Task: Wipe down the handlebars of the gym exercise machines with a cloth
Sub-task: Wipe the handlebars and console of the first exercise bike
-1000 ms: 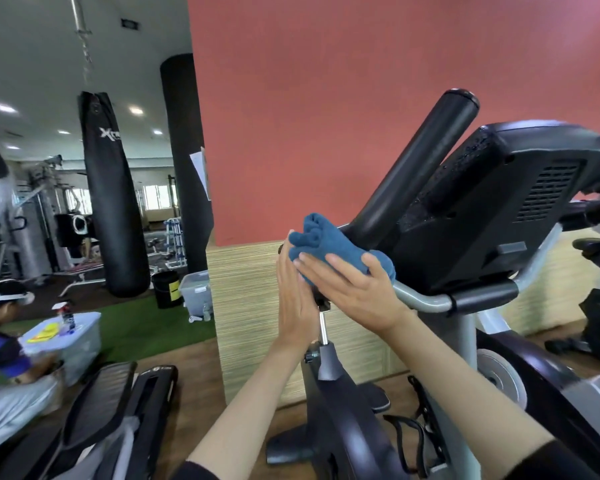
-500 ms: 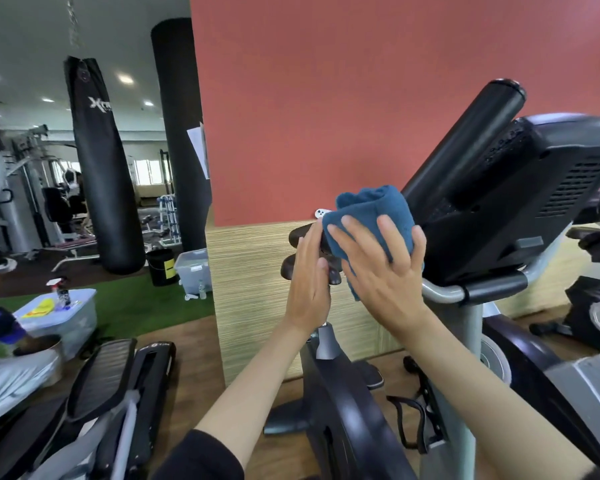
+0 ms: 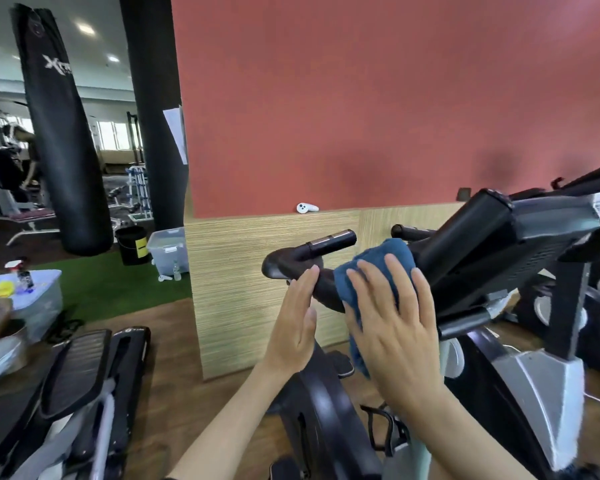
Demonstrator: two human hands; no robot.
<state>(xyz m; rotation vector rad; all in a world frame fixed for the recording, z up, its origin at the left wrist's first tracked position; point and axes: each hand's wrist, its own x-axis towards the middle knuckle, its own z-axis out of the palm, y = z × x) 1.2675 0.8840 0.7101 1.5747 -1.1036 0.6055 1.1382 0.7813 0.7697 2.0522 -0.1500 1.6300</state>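
Bare left hand (image 3: 293,323) and right hand (image 3: 395,327), forearms uncovered, dark right sleeve edge (image 3: 584,474)

Cloth (image 3: 378,268) on handlebar (image 3: 291,263) — console (image 3: 520,244) right of it.

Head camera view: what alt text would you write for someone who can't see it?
A person's right hand presses a blue cloth against an exercise bike's black handlebar, the left hand touching the bar beside it. Behind are a red wall and a hanging black punching bag.
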